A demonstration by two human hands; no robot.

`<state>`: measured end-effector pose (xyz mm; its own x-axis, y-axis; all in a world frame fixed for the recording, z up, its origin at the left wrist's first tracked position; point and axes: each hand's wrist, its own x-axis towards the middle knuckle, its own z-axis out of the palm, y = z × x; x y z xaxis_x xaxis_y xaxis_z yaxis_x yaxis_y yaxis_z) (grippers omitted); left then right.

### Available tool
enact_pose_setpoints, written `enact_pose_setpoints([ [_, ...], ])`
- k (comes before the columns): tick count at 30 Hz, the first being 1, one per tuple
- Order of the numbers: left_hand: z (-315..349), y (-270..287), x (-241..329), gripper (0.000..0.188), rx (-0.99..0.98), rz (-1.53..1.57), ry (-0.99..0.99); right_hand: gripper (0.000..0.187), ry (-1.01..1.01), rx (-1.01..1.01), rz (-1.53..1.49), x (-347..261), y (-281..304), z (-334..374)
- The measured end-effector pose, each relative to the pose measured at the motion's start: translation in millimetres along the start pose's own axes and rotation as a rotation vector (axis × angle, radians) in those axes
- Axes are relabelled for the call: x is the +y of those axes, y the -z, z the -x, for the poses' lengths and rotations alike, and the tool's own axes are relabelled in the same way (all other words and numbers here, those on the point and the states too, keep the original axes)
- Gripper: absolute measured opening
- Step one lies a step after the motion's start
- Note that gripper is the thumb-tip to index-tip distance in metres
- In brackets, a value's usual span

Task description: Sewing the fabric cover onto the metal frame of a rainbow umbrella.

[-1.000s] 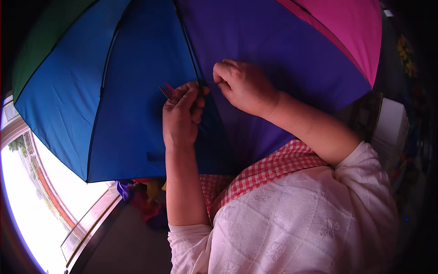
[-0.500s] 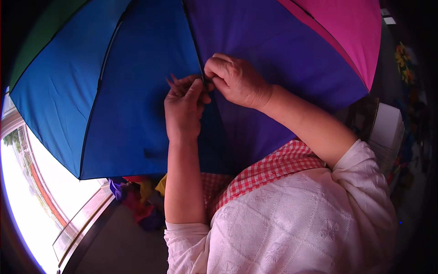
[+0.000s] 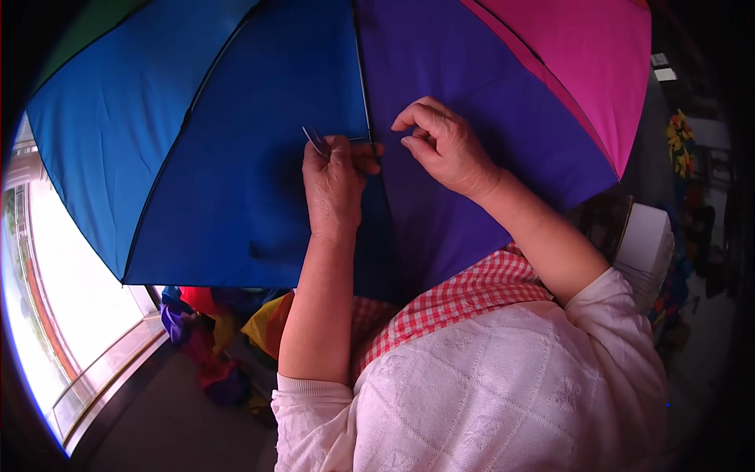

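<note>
Head view is showing the left hand (image 3: 334,189) grasping a slim, pointed metal tool (image 3: 317,141), its end sticking up beside the thumb, while the fingers are extending rightward to a dark rib (image 3: 362,79) and touching it. Well apart from the left, the right hand (image 3: 454,151) is hovering over the purple panel (image 3: 464,216), released and partly open: thumb and forefinger are parting, the others curling inward. The spread umbrella (image 3: 244,181) is filling the space before both hands.
</note>
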<state>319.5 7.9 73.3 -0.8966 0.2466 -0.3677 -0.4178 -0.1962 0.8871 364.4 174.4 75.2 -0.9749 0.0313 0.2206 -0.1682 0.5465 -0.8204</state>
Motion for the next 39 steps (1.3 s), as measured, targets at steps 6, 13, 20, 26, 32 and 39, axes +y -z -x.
enact_pose_setpoints([
  [6,-0.1,-0.5,-3.4,0.013,0.012,-0.009,-0.022,0.018,-0.019,-0.019,0.051,-1.0,-1.6,1.2],
  [13,-3.3,4.0,-5.1,0.01,-0.001,-0.011,-0.011,0.015,-0.063,-0.037,0.014,-11.8,-7.7,-5.2],
  [20,-7.5,8.3,-8.0,0.009,0.003,-0.063,-0.01,0.01,0.238,0.135,0.114,0.4,-18.5,-16.0],
  [26,-5.1,11.7,-18.5,0.01,-0.02,-0.111,-0.049,0.01,0.218,0.189,0.054,20.9,-43.4,-12.7],
  [32,-10.0,13.5,-12.0,0.01,-0.148,-0.228,-0.064,0.009,0.335,0.254,0.307,14.9,-13.7,-16.6],
  [39,-10.7,13.9,-16.5,0.009,-0.155,-0.256,-0.109,0.002,-0.227,-0.187,-1.433,30.4,65.7,24.5],
])
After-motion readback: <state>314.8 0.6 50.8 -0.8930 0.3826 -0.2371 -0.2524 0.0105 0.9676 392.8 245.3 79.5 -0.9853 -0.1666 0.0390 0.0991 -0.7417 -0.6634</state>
